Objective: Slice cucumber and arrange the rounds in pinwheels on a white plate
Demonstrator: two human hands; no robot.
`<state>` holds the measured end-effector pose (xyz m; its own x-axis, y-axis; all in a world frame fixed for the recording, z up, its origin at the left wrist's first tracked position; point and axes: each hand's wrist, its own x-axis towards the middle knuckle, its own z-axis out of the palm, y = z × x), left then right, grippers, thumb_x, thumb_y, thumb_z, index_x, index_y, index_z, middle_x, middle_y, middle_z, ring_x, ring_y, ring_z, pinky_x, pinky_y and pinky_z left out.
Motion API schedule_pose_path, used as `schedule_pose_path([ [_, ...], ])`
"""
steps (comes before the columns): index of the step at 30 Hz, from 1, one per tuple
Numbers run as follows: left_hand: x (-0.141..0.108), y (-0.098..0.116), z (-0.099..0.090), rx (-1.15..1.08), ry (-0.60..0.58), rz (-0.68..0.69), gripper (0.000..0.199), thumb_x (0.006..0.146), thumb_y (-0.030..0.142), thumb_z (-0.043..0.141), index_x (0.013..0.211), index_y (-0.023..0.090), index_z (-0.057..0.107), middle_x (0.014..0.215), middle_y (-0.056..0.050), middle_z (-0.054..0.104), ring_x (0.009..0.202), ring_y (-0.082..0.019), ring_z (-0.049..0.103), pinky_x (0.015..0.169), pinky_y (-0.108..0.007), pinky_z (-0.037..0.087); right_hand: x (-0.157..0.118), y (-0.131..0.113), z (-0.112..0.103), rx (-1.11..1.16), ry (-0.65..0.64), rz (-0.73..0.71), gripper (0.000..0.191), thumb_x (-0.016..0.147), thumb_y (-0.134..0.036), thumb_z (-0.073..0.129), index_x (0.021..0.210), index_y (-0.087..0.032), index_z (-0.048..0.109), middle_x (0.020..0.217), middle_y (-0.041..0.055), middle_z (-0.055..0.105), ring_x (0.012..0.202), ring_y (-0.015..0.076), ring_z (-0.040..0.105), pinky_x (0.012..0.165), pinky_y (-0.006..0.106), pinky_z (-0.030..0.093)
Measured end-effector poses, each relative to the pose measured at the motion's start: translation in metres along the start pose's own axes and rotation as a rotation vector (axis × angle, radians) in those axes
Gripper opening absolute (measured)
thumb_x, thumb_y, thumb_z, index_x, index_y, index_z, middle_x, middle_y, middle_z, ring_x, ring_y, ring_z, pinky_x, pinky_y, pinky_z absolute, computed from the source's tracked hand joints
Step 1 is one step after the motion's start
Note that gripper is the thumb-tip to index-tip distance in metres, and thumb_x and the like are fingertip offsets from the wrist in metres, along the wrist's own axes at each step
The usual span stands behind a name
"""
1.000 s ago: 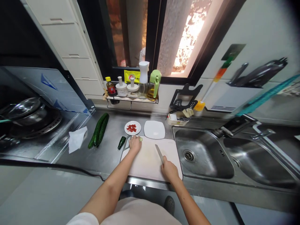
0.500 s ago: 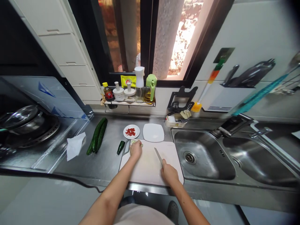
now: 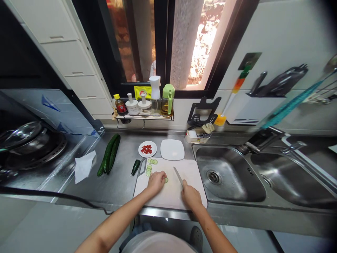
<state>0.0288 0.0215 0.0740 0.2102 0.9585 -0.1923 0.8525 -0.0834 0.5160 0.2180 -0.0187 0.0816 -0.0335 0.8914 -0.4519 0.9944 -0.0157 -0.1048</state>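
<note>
My right hand (image 3: 191, 195) grips a kitchen knife (image 3: 178, 175) by its handle, the blade pointing up and left over the white cutting board (image 3: 179, 202). Left of it, my left hand (image 3: 157, 182) is low over the board with curled fingers. A cucumber slice (image 3: 166, 180) shows at its fingertips, held between them. Several more cucumber slices (image 3: 149, 170) lie in two short rows at the board's upper left corner. Just off the board's left side rests a cut cucumber end (image 3: 136, 167).
Two whole cucumbers (image 3: 110, 154) and a white paper (image 3: 84, 166) lie on the steel counter to the left. Behind the board stand a plate of chopped red pieces (image 3: 147, 149) and a square white plate (image 3: 172, 149). A double sink (image 3: 229, 175) adjoins on the right.
My left hand has come back toward me and slightly right, uncovering the cucumber slices at the board's corner. The right hand with the knife stays nearly still.
</note>
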Motion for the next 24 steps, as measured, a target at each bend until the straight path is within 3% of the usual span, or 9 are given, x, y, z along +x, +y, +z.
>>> schedule_pose_path([
  [5, -0.023, -0.009, -0.008, -0.019, -0.048, 0.097, 0.017, 0.081, 0.017, 0.051, 0.092, 0.023, 0.063, 0.089, -0.001, 0.067, 0.089, -0.018, 0.058, 0.080, -0.028, 0.035, -0.002, -0.005, 0.001, -0.027, -0.013, -0.004, 0.047, 0.084, -0.006, 0.034, 0.130, -0.014, 0.038, 0.097, 0.0166, 0.068, 0.095, 0.0241, 0.066, 0.074, 0.032, 0.044],
  [11, -0.044, -0.026, 0.004, -0.052, -0.057, 0.127, 0.016, 0.080, 0.017, 0.053, 0.089, 0.023, 0.064, 0.086, -0.001, 0.068, 0.087, -0.018, 0.057, 0.080, -0.029, 0.035, -0.003, -0.007, 0.004, -0.044, 0.024, -0.023, 0.045, 0.083, -0.004, 0.031, 0.126, -0.013, 0.041, 0.094, 0.0166, 0.069, 0.094, 0.0245, 0.066, 0.073, 0.032, 0.044],
  [18, -0.010, -0.019, 0.018, -0.178, 0.098, 0.032, 0.016, 0.081, 0.019, 0.054, 0.093, 0.022, 0.064, 0.085, -0.001, 0.068, 0.082, -0.015, 0.058, 0.072, -0.025, 0.038, -0.007, -0.008, 0.003, -0.070, 0.011, -0.048, 0.043, 0.084, -0.005, 0.030, 0.125, -0.013, 0.042, 0.094, 0.0166, 0.069, 0.093, 0.0251, 0.066, 0.072, 0.032, 0.043],
  [24, 0.013, -0.016, 0.025, -0.110, 0.148, -0.007, 0.019, 0.083, 0.017, 0.051, 0.096, 0.022, 0.064, 0.088, -0.002, 0.067, 0.088, -0.017, 0.058, 0.076, -0.027, 0.039, -0.006, -0.001, 0.002, -0.074, 0.001, -0.085, 0.042, 0.084, -0.007, 0.034, 0.125, -0.014, 0.041, 0.095, 0.0163, 0.068, 0.094, 0.0252, 0.065, 0.073, 0.032, 0.042],
])
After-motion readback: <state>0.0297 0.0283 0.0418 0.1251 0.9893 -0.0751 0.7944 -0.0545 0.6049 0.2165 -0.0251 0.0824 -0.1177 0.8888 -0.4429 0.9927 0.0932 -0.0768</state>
